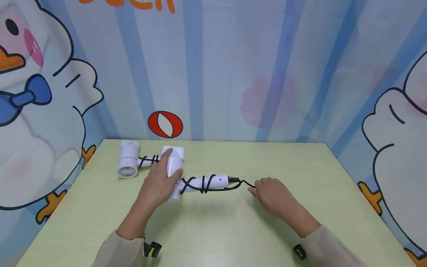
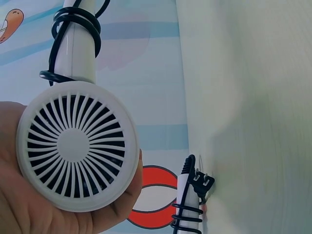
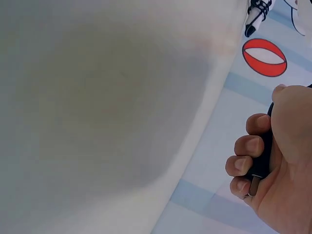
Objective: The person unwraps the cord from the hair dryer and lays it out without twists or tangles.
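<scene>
Your left hand (image 1: 159,182) grips the white hair dryer (image 1: 218,181) by its body, right of the second dryer (image 1: 128,157); your right hand (image 1: 272,194), farther right of the latter, grasps a black plug (image 3: 262,165).

Left hand (image 1: 161,181) gripping, thumb (image 1: 176,174) apart from fingers (image 1: 165,157); right hand (image 1: 272,194) gripping, fingers (image 3: 249,145) curled toward palm; forearms (image 1: 137,217) slanting inward.

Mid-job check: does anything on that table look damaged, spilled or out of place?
Nothing looks spilled or damaged. Slightly untidy: the black cord crosses itself unevenly around the handle of the hair dryer in the left hand; the right hand grips its plug.
</scene>
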Available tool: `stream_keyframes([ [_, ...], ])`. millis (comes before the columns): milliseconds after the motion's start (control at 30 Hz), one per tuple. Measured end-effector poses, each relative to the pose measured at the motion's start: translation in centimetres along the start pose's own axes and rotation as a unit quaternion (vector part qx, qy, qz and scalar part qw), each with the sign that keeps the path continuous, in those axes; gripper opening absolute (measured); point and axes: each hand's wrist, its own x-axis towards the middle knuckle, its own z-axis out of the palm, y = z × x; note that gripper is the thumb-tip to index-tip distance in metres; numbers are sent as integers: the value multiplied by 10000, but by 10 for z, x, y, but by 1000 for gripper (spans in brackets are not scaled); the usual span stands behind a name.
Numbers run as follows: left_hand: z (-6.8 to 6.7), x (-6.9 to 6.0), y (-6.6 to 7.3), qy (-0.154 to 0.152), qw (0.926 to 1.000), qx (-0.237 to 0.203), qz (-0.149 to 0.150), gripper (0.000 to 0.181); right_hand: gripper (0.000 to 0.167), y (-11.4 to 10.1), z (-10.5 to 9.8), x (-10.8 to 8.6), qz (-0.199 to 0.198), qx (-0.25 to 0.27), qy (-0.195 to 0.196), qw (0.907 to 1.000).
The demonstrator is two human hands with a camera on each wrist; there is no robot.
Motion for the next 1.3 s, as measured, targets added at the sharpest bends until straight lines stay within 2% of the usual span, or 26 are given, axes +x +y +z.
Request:
stream_keyframes([
  [267, -2, 0, -1, 55, 10000, -23, 12, 73, 38, 10, -4, 13, 43, -23, 25, 10000],
  [500, -2, 0, -3, 64, 10000, -24, 10, 73, 40, 11, -3, 16, 79, 11, 32, 10000],
  [833, 0, 0, -3, 43, 10000, -78, 37, 74, 43, 13, -9, 24, 46, -335, 473, 9983],
  [1300, 5, -3, -5, -6, 10000, -12, 8, 74, 46, 21, -22, 41, 556, -502, 747, 9944],
])
